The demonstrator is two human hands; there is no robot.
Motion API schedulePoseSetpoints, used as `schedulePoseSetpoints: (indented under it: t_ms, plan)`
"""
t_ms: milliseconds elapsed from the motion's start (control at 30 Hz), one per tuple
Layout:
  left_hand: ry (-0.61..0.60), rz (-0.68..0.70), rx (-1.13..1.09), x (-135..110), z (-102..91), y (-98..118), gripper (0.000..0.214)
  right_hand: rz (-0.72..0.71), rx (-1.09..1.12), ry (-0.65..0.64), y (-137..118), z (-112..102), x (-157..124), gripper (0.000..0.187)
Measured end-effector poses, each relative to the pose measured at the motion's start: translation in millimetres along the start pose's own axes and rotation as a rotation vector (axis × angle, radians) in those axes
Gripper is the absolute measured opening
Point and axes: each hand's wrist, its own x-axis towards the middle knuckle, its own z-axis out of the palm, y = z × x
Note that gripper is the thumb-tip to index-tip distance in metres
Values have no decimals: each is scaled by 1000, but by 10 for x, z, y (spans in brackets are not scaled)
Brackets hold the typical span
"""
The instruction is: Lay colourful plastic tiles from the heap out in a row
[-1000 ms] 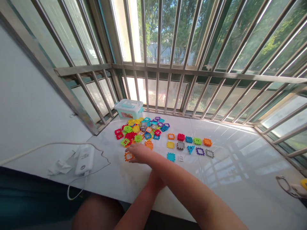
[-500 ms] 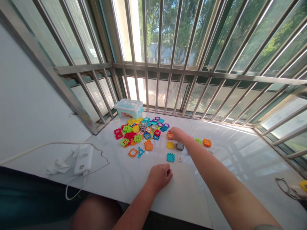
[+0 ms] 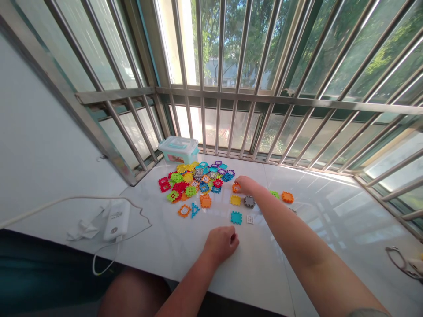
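My right hand (image 3: 246, 184) reaches across the table, its fingers closed on an orange notched building tile (image 3: 235, 188) at the right side of a mixed pile. Closer to me, my left hand (image 3: 222, 243) rests on the tabletop, curled into a loose fist with nothing visible in it. Just below the right hand lie a yellow tile (image 3: 235, 200) and a grey tile (image 3: 250, 202). In front of my left hand are a turquoise tile (image 3: 236, 217) and a small white piece (image 3: 250, 219). Partly behind my right forearm is a green tile (image 3: 274, 194), beside an orange tile (image 3: 287, 197).
A heaped pile of colourful tiles (image 3: 180, 187) fills the table's middle left. Behind it stands a lidded, pale turquoise box (image 3: 180, 149). At left lie a white power strip (image 3: 116, 220) with cables and crumpled tissue (image 3: 86, 229). Metal window bars (image 3: 231, 94) line the back.
The camera view has shifted very slightly. My right hand stays at the orange tile, and my left hand keeps its place on the table.
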Motion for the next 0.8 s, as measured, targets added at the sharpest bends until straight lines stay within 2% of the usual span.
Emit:
schedulePoseSetpoints:
  t_ms: [400, 800]
  plan:
    - [-28, -25, -18, 3, -23, 15, 22, 41, -47, -15, -44, 22, 6, 50]
    - [4, 1, -14, 1, -5, -5, 21, 60, -71, -39, -27, 48, 64, 53]
